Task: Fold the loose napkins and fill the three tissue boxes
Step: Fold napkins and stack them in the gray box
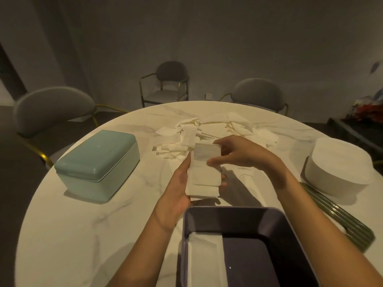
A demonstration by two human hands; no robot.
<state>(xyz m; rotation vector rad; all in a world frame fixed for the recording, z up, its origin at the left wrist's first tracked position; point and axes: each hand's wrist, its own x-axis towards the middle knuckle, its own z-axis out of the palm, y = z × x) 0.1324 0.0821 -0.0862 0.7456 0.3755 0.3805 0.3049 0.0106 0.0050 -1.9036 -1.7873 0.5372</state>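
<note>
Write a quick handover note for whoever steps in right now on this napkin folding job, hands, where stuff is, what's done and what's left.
Left hand cradles a stack of folded napkins above the table; right hand pinches its top napkin.
Loose napkins lie heaped at the far side.
Purple box, nearest, is open with some folded napkins along its left side, otherwise bare.
Teal box at left is lidded, white box at right; contents unseen.
Left: finish the stack, fold the heap, fill the boxes.
</note>
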